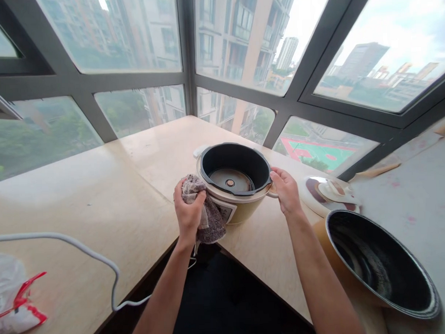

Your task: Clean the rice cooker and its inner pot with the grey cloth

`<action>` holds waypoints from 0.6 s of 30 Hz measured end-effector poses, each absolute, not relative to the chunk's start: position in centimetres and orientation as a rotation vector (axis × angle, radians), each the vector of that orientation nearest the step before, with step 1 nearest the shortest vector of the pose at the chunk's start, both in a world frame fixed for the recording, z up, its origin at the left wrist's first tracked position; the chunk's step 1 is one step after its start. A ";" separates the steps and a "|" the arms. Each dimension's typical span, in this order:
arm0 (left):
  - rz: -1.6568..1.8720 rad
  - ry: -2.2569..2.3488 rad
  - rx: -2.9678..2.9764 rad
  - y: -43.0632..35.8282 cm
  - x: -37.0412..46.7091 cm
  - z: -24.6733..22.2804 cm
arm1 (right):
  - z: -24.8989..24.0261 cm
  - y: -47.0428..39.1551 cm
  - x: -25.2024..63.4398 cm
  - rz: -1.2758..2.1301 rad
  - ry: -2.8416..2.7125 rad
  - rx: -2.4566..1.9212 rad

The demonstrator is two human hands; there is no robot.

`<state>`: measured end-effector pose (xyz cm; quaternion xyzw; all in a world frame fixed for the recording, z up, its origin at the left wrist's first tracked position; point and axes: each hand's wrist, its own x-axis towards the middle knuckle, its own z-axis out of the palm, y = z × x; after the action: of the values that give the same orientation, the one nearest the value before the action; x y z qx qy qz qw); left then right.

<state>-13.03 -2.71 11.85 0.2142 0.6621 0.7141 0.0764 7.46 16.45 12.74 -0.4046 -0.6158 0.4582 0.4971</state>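
Note:
An electric pressure cooker (246, 212) stands upright on the corner counter, its top uncovered and its dark inside showing a round heating plate (228, 180). My left hand (189, 212) is closed around a grey-brown cloth (211, 221), which hangs against the cooker's front left side and partly covers its control panel. On the cooker's right side, my right hand (286, 188) grips the rim, thumb on top, close to the side handle. The fingers beneath are partly hidden.
To the right, the inner pot (379, 264) lies tilted, with the white cooker lid (329, 195) behind it. A white cord (82, 247) crosses the left counter (110, 190) near a plastic bag (15, 301) with red handles. Windows (189, 56) border the counter's back.

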 end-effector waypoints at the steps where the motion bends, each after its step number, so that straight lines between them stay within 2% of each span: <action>1: 2.127 1.945 0.585 -2.4 -13.7 11.9 | 12.8 16.4 7.5 1.116 -1.475 -0.982; 7: 2.047 1.809 0.344 -0.5 -17.0 11.5 | 13.1 16.3 7.4 1.169 -1.407 -0.977; 18: 2.087 1.532 0.524 -0.5 -18.1 6.5 | 13.0 17.3 8.3 1.122 -1.527 -0.966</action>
<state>-18.11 -0.46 6.54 0.1923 0.5619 0.7655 0.2474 8.26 17.29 12.98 -0.3970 -0.6276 0.4610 0.4858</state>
